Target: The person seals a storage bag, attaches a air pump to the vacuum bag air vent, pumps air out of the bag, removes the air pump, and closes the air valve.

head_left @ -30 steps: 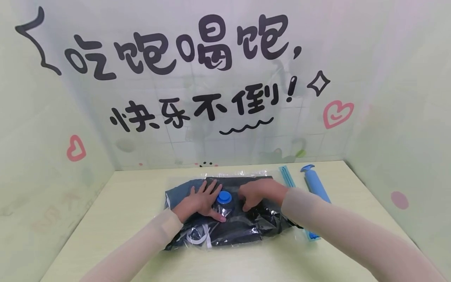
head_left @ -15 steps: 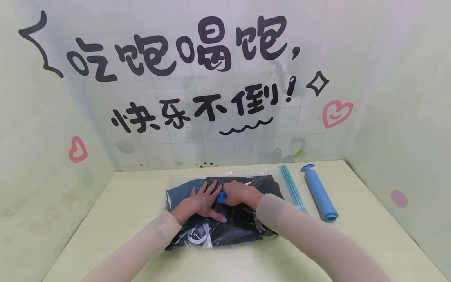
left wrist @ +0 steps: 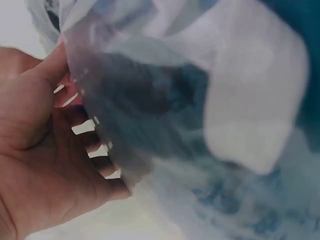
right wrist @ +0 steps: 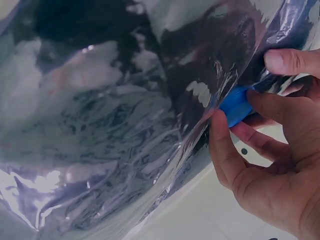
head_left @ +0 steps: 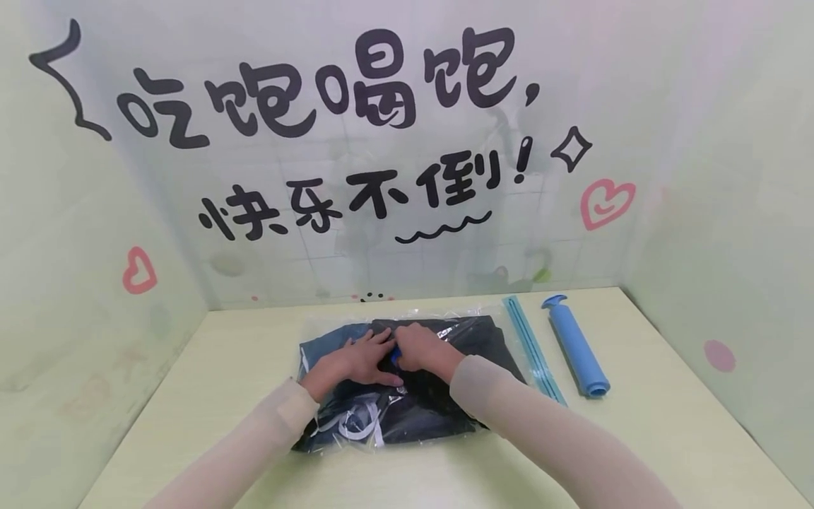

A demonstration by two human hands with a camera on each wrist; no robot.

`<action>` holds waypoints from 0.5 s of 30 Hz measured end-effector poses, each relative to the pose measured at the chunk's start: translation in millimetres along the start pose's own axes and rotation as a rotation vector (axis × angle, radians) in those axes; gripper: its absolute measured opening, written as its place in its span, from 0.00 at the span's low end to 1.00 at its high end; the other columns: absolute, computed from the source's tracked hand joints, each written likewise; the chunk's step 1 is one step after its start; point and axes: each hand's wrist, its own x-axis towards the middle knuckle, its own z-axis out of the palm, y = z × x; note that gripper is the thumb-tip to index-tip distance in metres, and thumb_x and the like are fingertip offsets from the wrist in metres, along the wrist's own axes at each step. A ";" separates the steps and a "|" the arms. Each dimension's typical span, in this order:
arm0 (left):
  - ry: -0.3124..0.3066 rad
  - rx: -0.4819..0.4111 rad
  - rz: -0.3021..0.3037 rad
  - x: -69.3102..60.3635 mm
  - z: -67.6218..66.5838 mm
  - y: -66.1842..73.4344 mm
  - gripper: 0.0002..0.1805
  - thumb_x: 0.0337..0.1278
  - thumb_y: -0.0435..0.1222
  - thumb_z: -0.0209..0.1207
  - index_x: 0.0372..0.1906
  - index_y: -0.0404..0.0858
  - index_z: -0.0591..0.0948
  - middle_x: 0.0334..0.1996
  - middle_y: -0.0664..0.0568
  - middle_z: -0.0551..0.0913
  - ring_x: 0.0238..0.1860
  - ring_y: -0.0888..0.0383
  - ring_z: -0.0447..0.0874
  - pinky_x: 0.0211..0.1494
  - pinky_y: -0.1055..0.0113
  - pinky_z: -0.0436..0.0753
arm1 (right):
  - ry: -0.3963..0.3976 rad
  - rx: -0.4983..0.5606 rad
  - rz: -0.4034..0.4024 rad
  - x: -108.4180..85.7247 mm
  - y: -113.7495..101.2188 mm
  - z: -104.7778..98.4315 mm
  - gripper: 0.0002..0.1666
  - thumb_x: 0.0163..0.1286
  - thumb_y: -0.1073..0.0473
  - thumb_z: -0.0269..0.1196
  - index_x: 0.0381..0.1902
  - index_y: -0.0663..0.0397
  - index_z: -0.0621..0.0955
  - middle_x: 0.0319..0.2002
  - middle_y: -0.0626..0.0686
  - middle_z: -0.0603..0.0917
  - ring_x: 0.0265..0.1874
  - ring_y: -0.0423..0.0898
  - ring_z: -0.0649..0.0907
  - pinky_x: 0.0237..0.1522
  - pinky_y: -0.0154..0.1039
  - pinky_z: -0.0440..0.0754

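A clear vacuum storage bag (head_left: pixel 420 417) holding dark folded clothes lies flat on the table. Near its middle is a round blue valve cap (right wrist: pixel 235 106), mostly hidden by my hands in the head view. The thumb and fingers of my right hand (head_left: pixel 421 346) pinch this cap at its sides. Just left of it, my left hand (head_left: pixel 365 359) rests on the plastic with fingers spread and thumb stretched toward the cap. In the left wrist view, the left hand's fingers (left wrist: pixel 65 145) lie along the bag surface, over blue cloth and a white strap.
On the right of the table (head_left: pixel 191 396) lies a blue hand pump (head_left: pixel 577 350) with a T-shaped handle. Between pump and bag runs the teal zip strip (head_left: pixel 529 339) at the bag's right end. A printed wall (head_left: pixel 318 276) stands behind the table.
My right hand has moved left from the bag's right part onto the blue cap and now pinches it. The left hand has stayed beside the cap, shifting only slightly.
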 end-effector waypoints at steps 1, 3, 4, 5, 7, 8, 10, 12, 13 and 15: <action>0.003 -0.013 0.010 0.1 -0.7 -1.8 0.45 0.70 0.56 0.59 0.80 0.37 0.58 0.79 0.38 0.50 0.77 0.32 0.44 0.69 0.28 0.50 | 0.002 0.005 -0.001 0.9 -0.3 0.1 0.14 0.68 0.57 0.70 0.48 0.57 0.82 0.38 0.53 0.84 0.37 0.49 0.84 0.38 0.41 0.81; 0.008 -0.036 0.024 -0.3 -2.1 -4.5 0.43 0.71 0.53 0.59 0.79 0.35 0.60 0.79 0.36 0.51 0.76 0.30 0.45 0.68 0.27 0.51 | 0.010 0.012 -0.006 2.0 -1.0 -0.7 0.13 0.67 0.58 0.70 0.47 0.58 0.82 0.38 0.53 0.83 0.36 0.49 0.84 0.38 0.41 0.81; 0.013 -0.039 0.026 -0.3 -2.5 -5.6 0.42 0.72 0.53 0.59 0.79 0.35 0.60 0.78 0.36 0.52 0.76 0.30 0.46 0.68 0.27 0.52 | 0.016 0.015 -0.009 2.8 -1.2 -0.6 0.13 0.67 0.58 0.70 0.46 0.57 0.82 0.37 0.53 0.83 0.36 0.48 0.83 0.37 0.41 0.81; 0.019 -0.038 0.025 -0.4 -2.9 -5.8 0.41 0.72 0.52 0.59 0.78 0.34 0.61 0.78 0.35 0.52 0.75 0.30 0.47 0.67 0.27 0.52 | 0.005 0.024 -0.001 1.8 -3.2 -3.2 0.13 0.67 0.59 0.70 0.46 0.58 0.82 0.37 0.53 0.83 0.35 0.49 0.83 0.37 0.41 0.81; 0.026 -0.031 0.021 -0.4 -3.3 -4.5 0.41 0.70 0.51 0.61 0.78 0.34 0.62 0.78 0.35 0.53 0.75 0.29 0.48 0.66 0.26 0.54 | -0.003 0.036 0.011 2.5 -3.9 -4.9 0.12 0.67 0.59 0.70 0.45 0.58 0.82 0.35 0.52 0.82 0.32 0.47 0.82 0.35 0.41 0.80; 0.025 -0.028 0.018 -0.3 -3.2 -3.5 0.42 0.69 0.52 0.62 0.78 0.35 0.63 0.78 0.35 0.53 0.75 0.29 0.48 0.66 0.26 0.54 | -0.010 0.041 0.019 2.8 -3.9 -5.9 0.12 0.67 0.59 0.71 0.44 0.57 0.82 0.34 0.52 0.82 0.31 0.47 0.81 0.35 0.40 0.79; 0.026 -0.022 0.020 0.4 -2.4 -2.2 0.42 0.69 0.52 0.63 0.78 0.36 0.63 0.78 0.35 0.54 0.75 0.29 0.49 0.66 0.26 0.56 | -0.031 0.054 0.043 4.0 -3.2 -7.0 0.12 0.66 0.59 0.72 0.43 0.57 0.82 0.32 0.51 0.81 0.29 0.46 0.80 0.34 0.40 0.79; 0.032 -0.019 0.026 1.4 -1.5 -1.1 0.42 0.68 0.52 0.63 0.78 0.37 0.63 0.78 0.35 0.54 0.75 0.29 0.50 0.65 0.26 0.57 | -0.049 0.059 0.069 5.3 -3.0 -8.2 0.12 0.65 0.58 0.72 0.42 0.57 0.82 0.31 0.51 0.80 0.28 0.46 0.79 0.33 0.40 0.79; 0.034 -0.014 0.027 2.0 -1.2 -0.7 0.42 0.68 0.52 0.63 0.78 0.37 0.63 0.78 0.35 0.54 0.75 0.29 0.50 0.65 0.26 0.57 | -0.056 0.062 0.079 6.1 -3.0 -8.6 0.13 0.65 0.58 0.73 0.42 0.57 0.81 0.31 0.51 0.80 0.27 0.46 0.80 0.32 0.40 0.79; 0.038 -0.004 0.023 2.7 -0.5 0.0 0.42 0.67 0.52 0.64 0.78 0.37 0.63 0.78 0.36 0.54 0.75 0.30 0.51 0.65 0.27 0.58 | -0.067 0.073 0.092 7.1 -3.6 -8.8 0.14 0.65 0.58 0.73 0.43 0.57 0.81 0.32 0.52 0.80 0.27 0.46 0.80 0.31 0.39 0.79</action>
